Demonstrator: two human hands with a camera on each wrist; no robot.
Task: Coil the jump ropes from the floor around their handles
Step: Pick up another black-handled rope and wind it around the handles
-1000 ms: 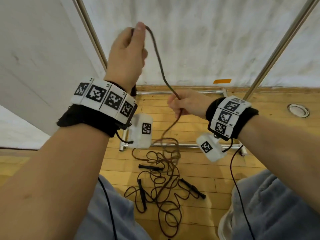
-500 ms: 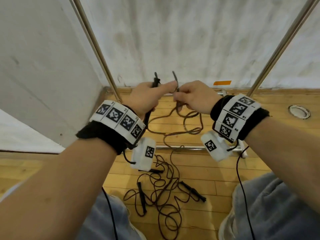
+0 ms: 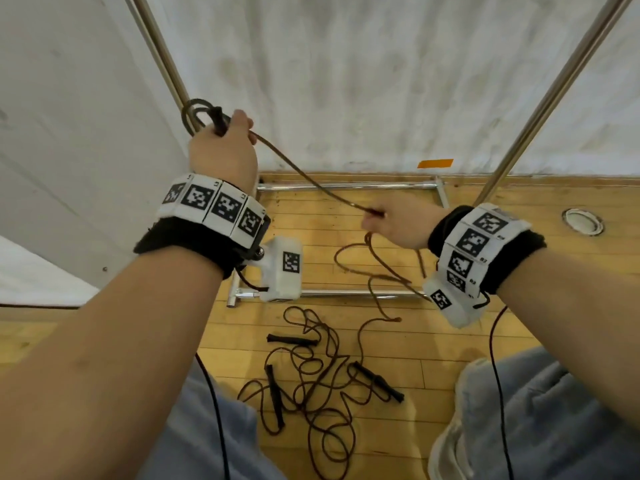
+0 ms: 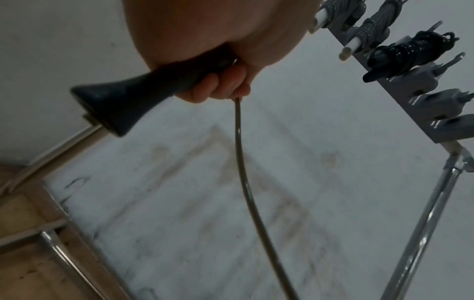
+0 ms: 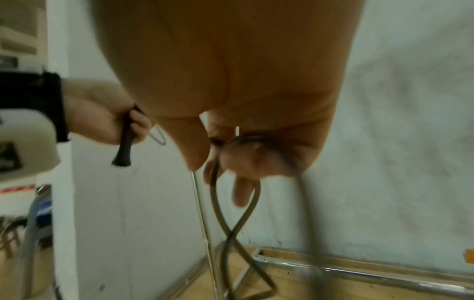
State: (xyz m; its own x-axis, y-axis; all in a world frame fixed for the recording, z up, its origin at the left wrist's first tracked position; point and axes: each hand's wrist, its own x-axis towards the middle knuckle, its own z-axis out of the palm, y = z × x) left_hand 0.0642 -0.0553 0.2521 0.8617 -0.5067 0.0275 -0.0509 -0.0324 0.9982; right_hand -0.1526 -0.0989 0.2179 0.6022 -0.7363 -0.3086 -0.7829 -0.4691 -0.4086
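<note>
The left hand (image 3: 223, 152) is raised in front of the wall (image 3: 381, 81), its fingers curled round a black handle (image 4: 143, 95). The flared end of the handle sticks out below the fist in the left wrist view, and a couple of loops of rope (image 3: 304, 174) stand above the fist in the head view. From that fist the rope runs down and across to the right hand (image 3: 398, 223), which is lower and well apart from the left. The right hand's fingers are curled, pinching the rope. Below it the rope hangs in loose bends, crossing itself once in the right wrist view, and drops toward the floor (image 3: 519, 323).

On the floor, between the person's knees, lies a tangle (image 3: 311, 386) of dark rope with three more black handles: one (image 3: 292, 340) at the tangle's far edge lying crosswise, one (image 3: 274, 394) at its left edge, one (image 3: 377, 382) at its right edge. How many ropes make up the tangle cannot be told.

A metal rack (image 3: 346, 187) stands against the wall, its base bars on the floor and its two slanted poles rising left and right of the hands. In the left wrist view, the rack's top rail (image 4: 423, 101) carries hooks, and a black wound rope (image 4: 408, 54) sits there beside lighter wound ones (image 4: 372, 26). An orange tape mark (image 3: 435, 163) is on the wall near the floor, and a round metal fitting (image 3: 583, 220) is set in the floor at the right.
</note>
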